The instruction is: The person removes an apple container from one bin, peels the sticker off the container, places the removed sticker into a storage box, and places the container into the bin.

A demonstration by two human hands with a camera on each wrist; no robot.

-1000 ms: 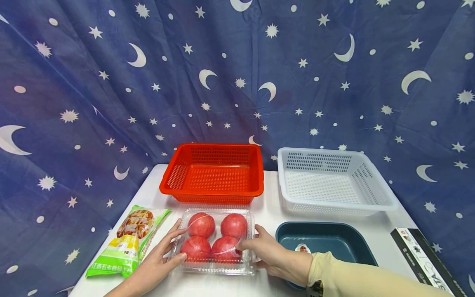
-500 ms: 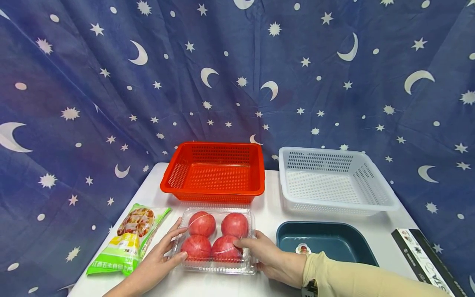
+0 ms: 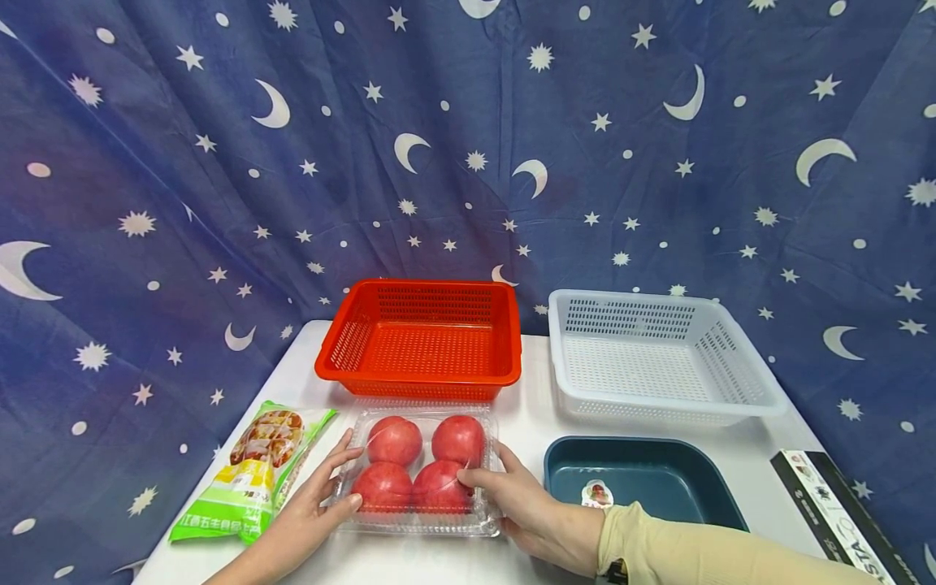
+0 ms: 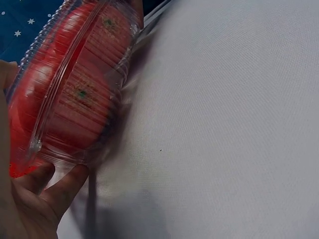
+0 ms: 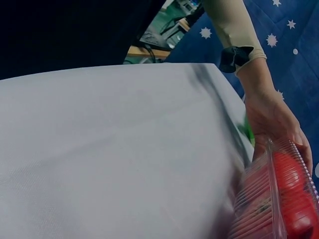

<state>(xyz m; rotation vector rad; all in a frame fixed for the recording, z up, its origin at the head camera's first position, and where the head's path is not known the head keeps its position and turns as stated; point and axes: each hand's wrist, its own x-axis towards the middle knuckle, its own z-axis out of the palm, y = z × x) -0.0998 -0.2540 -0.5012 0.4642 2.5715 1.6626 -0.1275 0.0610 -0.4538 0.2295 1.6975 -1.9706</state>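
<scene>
Both hands are on the clear tomato box [image 3: 418,474] at lower centre of the head view — left hand [image 3: 310,508] curled round its left end, right hand [image 3: 522,508] gripping its right end, thumb over the lid. The box lies squarely between them, long axis running left to right, on the white table [image 3: 526,422], just in front of the red basket [image 3: 420,337] — neither hand is nearer.

White table [image 3: 526,414] with baskets, trays, packets
</scene>
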